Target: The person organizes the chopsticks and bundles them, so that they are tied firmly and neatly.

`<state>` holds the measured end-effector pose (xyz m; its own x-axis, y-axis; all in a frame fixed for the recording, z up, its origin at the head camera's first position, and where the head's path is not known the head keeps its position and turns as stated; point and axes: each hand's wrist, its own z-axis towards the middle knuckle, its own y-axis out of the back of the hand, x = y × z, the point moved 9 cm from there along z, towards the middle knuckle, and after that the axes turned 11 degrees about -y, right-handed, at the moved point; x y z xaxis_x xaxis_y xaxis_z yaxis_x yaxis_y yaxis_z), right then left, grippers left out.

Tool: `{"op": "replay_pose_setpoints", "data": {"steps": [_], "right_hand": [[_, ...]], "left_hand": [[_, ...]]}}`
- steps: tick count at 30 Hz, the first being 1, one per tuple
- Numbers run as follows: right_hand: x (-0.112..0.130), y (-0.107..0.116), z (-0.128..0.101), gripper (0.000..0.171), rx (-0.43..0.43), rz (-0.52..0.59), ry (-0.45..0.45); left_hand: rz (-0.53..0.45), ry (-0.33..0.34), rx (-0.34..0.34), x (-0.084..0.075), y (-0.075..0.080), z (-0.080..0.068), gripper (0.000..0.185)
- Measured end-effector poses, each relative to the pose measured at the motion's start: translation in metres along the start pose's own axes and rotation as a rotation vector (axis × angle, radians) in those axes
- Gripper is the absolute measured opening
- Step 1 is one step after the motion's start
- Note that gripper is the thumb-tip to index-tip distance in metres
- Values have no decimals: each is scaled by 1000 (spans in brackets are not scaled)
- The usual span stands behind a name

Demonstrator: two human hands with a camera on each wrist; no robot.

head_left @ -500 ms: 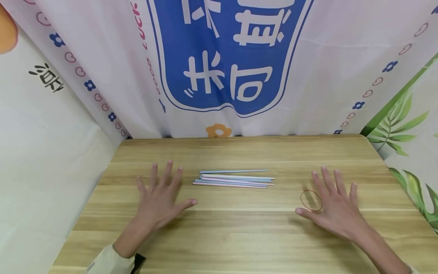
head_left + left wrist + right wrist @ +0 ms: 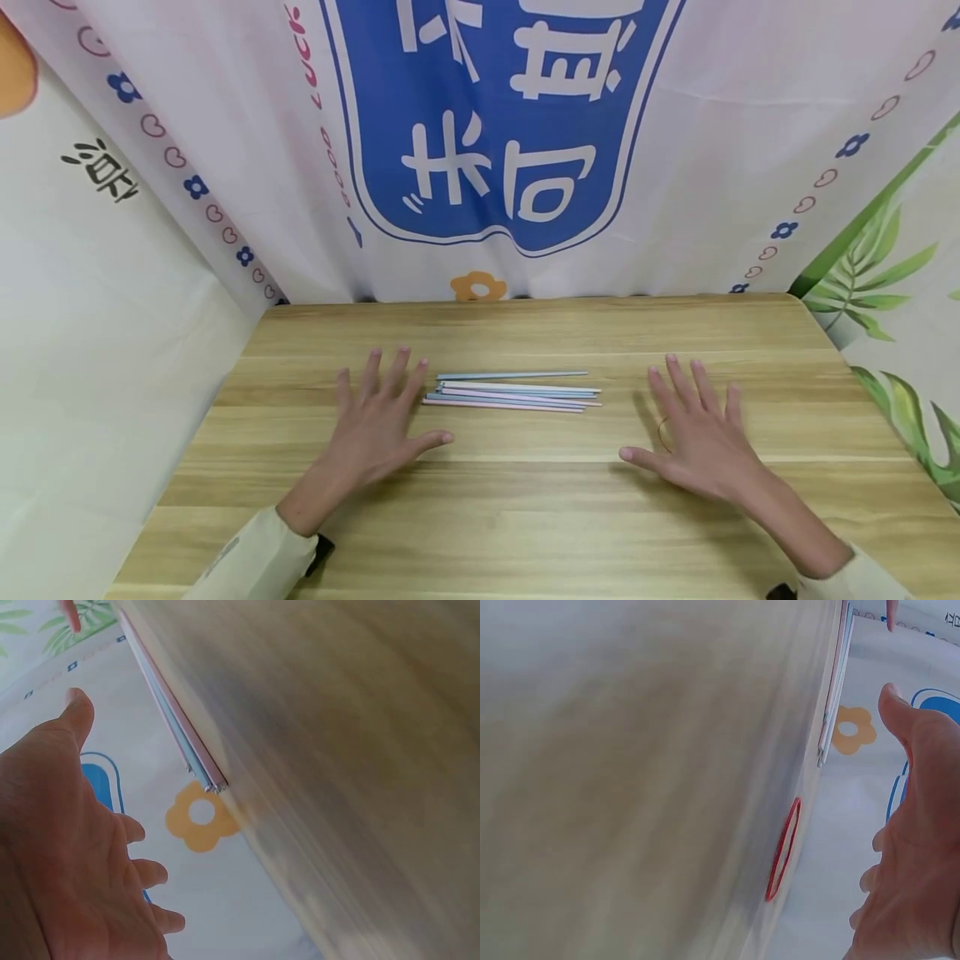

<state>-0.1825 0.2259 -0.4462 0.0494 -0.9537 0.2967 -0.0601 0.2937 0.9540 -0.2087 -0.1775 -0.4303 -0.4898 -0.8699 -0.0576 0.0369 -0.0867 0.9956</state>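
Both hands moved inward: left hand (image 2: 375,437) beside the straws (image 2: 513,392), right hand (image 2: 701,442) over the rubber band (image 2: 783,850). Both flat, holding nothing. Straws look light, slippery; I'd grip mid-bundle.

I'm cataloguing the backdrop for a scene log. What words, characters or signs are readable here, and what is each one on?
"LUCK", pink, running sideways on the white cloth beside the blue badge; the pink letters below it are too small to read.
Large white Chinese characters on the blue badge: cropped and not surely readable.
Black Chinese character on the left cloth panel: tilted, not surely readable.
No writing on the straws, rubber band or table.
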Motion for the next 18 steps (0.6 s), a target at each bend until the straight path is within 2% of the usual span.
{"op": "replay_pose_setpoints", "data": {"steps": [4, 10, 18], "right_hand": [[10, -1, 9, 125, 6, -13, 23], [25, -7, 23, 121, 10, -13, 95], [43, -15, 38, 117, 35, 41, 192]], "left_hand": [[-14, -20, 7, -4, -3, 7, 108], [-113, -68, 32, -6, -12, 19, 107], [-198, -145, 53, -12, -21, 34, 109]]}}
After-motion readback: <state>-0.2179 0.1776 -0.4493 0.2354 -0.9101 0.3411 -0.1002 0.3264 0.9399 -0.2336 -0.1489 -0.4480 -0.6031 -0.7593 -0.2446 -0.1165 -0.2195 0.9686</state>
